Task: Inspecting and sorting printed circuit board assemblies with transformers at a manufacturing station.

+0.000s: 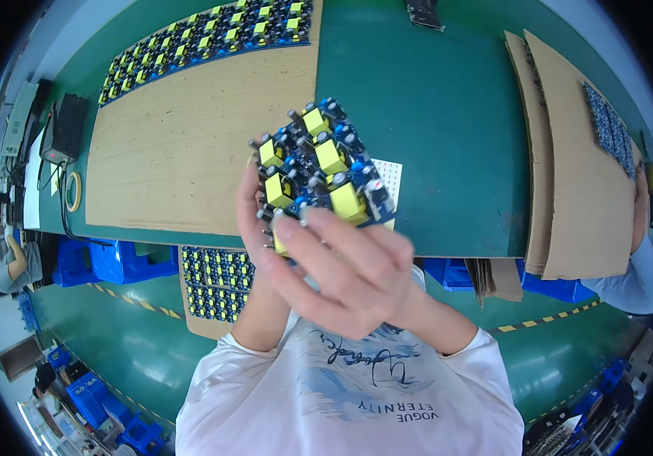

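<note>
A panel of circuit boards (329,157), crowded with yellow block transformers, dark cylindrical capacitors and blue parts, is held up and tilted over the table's near edge. My left hand (249,216) grips it along its left side, the thumb and fingers partly hidden behind it. My right hand (353,273) reaches across the panel's near end. Its curled fingertips rest on parts beside a yellow transformer, and whatever small part they may pinch is hidden. Behind the panel's right edge lies a white label sheet (388,176) with small marks, partly covered.
A cardboard sheet (189,156) on the green table (448,144) carries rows of similar boards (208,38). More boards (216,283) sit below left. At right are upright-looking cardboard sheets (573,205) with another panel (609,129) and a co-worker's arm (640,205). Tape roll (73,191) lies left.
</note>
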### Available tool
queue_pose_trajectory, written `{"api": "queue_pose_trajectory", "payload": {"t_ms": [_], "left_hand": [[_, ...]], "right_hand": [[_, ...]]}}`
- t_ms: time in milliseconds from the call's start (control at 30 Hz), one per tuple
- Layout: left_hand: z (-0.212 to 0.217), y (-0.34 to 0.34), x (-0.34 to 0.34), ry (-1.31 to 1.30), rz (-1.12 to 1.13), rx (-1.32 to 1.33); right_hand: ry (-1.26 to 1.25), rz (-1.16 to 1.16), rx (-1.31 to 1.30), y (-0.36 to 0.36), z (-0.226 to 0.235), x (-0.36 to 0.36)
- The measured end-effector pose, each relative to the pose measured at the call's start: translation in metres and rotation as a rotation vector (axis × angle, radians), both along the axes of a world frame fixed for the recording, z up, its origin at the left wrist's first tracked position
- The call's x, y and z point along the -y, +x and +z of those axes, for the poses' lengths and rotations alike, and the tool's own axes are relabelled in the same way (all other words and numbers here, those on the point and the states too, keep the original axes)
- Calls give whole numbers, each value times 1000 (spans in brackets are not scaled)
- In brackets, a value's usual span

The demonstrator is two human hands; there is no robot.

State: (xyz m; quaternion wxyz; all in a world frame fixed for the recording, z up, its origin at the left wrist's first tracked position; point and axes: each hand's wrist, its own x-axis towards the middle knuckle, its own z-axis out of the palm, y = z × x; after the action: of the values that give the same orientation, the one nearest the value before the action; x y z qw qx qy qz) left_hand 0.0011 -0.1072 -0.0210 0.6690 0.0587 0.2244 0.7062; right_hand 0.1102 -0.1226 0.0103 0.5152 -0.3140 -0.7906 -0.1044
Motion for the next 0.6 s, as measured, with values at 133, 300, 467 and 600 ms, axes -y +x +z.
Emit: {"api": "queue_pose_trajectory", "payload": {"t_ms": [133, 300, 467, 600], "left_hand": [[-15, -30, -31, -33, -481, 453], [-15, -42, -32, 56, -690, 655], [14, -23, -20, -296, -499, 10], [2, -23, -21, -242, -514, -41]], "right_hand": [[26, 229, 71, 0, 10, 13], [-290, 326, -251, 27, 9, -6], [-550, 295, -227, 32, 15, -36], [-674, 433, -395, 36, 10, -33]]}}
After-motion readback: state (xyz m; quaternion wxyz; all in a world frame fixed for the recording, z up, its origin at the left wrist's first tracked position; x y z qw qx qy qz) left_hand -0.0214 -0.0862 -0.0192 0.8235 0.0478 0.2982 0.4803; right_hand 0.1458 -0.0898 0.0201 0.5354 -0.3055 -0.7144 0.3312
